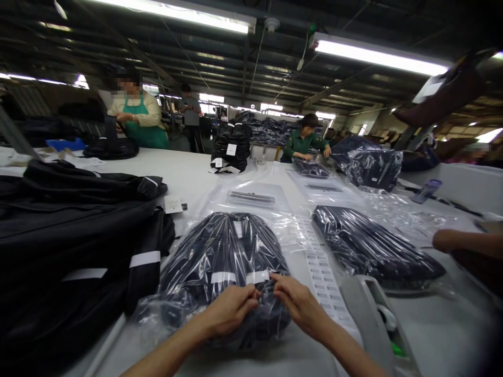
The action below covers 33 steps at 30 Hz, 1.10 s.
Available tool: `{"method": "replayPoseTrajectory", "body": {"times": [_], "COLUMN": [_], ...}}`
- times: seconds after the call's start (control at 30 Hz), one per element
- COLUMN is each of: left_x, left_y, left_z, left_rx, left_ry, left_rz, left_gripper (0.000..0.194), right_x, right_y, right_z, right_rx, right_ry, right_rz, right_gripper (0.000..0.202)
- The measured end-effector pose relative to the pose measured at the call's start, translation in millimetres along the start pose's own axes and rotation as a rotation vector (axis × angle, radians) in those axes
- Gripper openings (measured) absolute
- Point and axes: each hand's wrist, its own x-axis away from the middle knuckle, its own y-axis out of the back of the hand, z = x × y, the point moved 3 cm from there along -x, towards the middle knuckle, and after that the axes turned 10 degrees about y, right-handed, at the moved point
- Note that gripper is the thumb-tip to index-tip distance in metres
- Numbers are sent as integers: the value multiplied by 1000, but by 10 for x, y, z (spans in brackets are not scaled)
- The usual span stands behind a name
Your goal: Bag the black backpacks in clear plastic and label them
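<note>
1. Both hands are working the near end of a bagged dark garment: left hand and right hand sit close together, fingertips pinching the crinkly clear plastic right where a strip of tape crosses the bundle.
2. Looks to me like the sealing step, with the bag mouth folded over and the tape being pressed down. I'd guess the next move calls for keeping the film taut and smoothing the tape flat so it doesn't wrinkle.
3. That bundle lies on the white table, straight ahead, rounded and puffy, the plastic shiny with lots of creases.
4. Just right of it lies a long sheet of small printed labels, then a grey tape dispenser.
5. Another bagged garment lies further right, same glossy wrap.
6. On the left, a stack of unbagged black clothes, matte, with white bands.
7. Other people work at the far end of the table.
</note>
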Motion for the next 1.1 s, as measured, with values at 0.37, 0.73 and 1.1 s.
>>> {"method": "replayPoseTrajectory", "body": {"times": [0.37,0.73,1.1], "left_x": [-86,-25,204], "left_y": [-137,-68,-70], "left_z": [89,23,-62], "left_rx": [-30,99,-208], "left_ry": [87,-63,-520], "left_rz": [-122,-154,-185], "left_gripper": [11,10,17], "right_x": [-9,109,320], "right_y": [-270,-25,110], "right_z": [-275,-305,395], "right_rx": [-14,-228,399], "right_ry": [-328,-301,247], "right_rz": [-153,-192,-55], "right_gripper": [23,36,73]}}
